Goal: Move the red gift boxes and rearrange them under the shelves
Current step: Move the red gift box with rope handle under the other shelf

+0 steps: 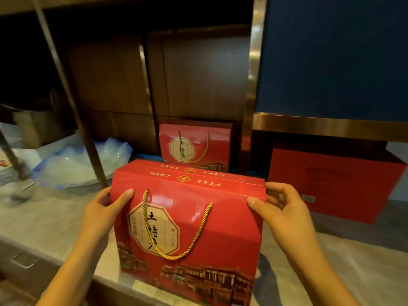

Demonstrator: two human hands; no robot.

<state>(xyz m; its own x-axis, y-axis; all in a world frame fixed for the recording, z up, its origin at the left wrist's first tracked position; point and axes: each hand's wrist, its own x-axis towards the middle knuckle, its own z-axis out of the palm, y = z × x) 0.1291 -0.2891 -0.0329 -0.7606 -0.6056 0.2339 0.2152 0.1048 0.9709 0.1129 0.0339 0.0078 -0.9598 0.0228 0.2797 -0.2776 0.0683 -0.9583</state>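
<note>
A red gift box (220, 226) with a gold rope handle and an octagonal label stands upright in front of me on the pale floor. My left hand (103, 208) grips its upper left corner, thumb on the front face. My right hand (280, 206) grips its upper right corner the same way. A second red gift box (217, 149) of the same kind stands farther back against the dark wooden wall, under the shelf. A plain red box (331, 182) sits at the right beneath the blue cabinet.
A slanted metal shelf leg (75, 107) crosses the left side. Crumpled clear plastic bags (75, 160) lie behind it, with a cardboard box (37, 127) beyond. A gold-trimmed blue cabinet (331, 58) overhangs at the right. A floor ledge (33, 257) drops at lower left.
</note>
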